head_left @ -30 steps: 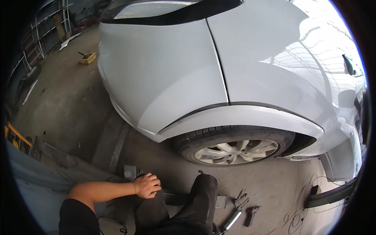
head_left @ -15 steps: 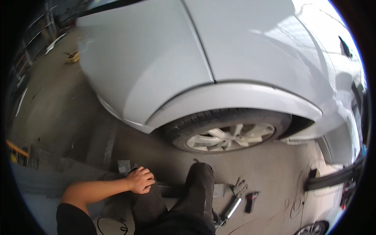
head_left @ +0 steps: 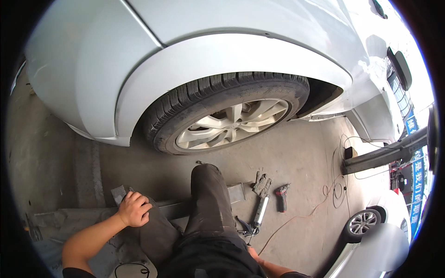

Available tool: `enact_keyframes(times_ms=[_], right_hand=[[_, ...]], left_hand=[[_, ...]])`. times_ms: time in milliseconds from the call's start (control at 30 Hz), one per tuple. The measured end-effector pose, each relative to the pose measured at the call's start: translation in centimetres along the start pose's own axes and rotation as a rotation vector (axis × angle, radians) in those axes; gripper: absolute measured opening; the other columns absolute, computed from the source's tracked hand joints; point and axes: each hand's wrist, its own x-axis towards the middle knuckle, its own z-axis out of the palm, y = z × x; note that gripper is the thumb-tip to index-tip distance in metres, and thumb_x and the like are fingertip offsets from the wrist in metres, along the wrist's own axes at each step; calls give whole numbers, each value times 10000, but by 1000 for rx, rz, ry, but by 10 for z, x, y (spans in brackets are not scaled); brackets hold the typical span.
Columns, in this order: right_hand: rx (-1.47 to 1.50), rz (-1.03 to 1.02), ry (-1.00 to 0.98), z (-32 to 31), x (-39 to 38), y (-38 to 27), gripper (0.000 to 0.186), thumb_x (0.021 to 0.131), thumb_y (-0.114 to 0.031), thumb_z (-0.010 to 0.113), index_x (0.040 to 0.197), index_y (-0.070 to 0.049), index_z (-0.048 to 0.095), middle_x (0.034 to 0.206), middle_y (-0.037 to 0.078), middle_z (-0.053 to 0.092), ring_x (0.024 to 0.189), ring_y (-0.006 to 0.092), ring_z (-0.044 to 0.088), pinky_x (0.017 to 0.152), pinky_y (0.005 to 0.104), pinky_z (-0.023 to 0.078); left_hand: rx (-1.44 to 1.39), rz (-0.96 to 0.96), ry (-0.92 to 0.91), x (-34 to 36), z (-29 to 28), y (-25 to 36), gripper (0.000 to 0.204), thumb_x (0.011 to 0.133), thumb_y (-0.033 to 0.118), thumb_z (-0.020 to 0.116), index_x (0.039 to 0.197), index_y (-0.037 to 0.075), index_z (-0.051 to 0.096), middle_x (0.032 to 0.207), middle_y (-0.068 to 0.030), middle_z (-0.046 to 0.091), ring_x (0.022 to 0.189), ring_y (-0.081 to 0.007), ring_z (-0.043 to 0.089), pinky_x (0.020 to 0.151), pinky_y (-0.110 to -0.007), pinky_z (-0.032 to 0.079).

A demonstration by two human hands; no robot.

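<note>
My left hand (head_left: 135, 209) rests on my bent left knee, its fingers slightly bent and apart, holding nothing I can see. A small grey rectangular piece (head_left: 118, 193) lies just beyond it. Low in the view, my right hand (head_left: 254, 255) shows only in part beside my hip, its fingers hidden. Close to it, a caulking gun (head_left: 261, 212) with a silver barrel and dark handle lies on the floor. A dirty grey work glove (head_left: 263, 184) touches or nearly touches its far end. To the right lies a red and black cordless drill (head_left: 282, 198).
A silver car's wheel (head_left: 232, 123) and fender (head_left: 259, 53) stand before me. Under my legs runs a dark metal beam (head_left: 178, 209). Thin cable (head_left: 340, 190) loops over the floor at right, near a dark raised bar (head_left: 384, 155). Another car (head_left: 366, 222) stands at lower right.
My view has swung right and down, so the wheel and tools sit further left and higher. My right hand has come into view at the bottom. The left hand stays on the knee.
</note>
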Motion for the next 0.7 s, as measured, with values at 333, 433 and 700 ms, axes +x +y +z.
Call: enact_keyframes(times_ms=[333, 433, 700], right_hand=[[-562, 13, -426, -52, -88, 29, 329, 884, -359, 509, 973, -79, 657, 960, 161, 676, 910, 373, 633, 786, 467, 500], [-800, 216, -532, -54, -95, 79, 319, 897, -333, 473, 1004, -93, 655, 987, 144, 680, 947, 358, 636, 803, 472, 504], [-439, 311, -229, -9, -40, 59, 323, 865, -327, 499, 1004, -99, 681, 1007, 168, 672, 950, 361, 639, 774, 463, 516]], left_hand=[[-9, -3, 5, -2, -3, -2, 236, 562, 172, 633, 789, 111, 651, 846, -42, 573, 824, -247, 510, 743, -385, 392], [-18, -37, -3, -4, 0, 1, 232, 559, 165, 632, 783, 113, 652, 842, -41, 572, 821, -248, 511, 745, -386, 391], [50, -54, 38, -4, 9, 6, 221, 556, 157, 624, 771, 116, 652, 818, -31, 580, 797, -241, 516, 725, -378, 395]])
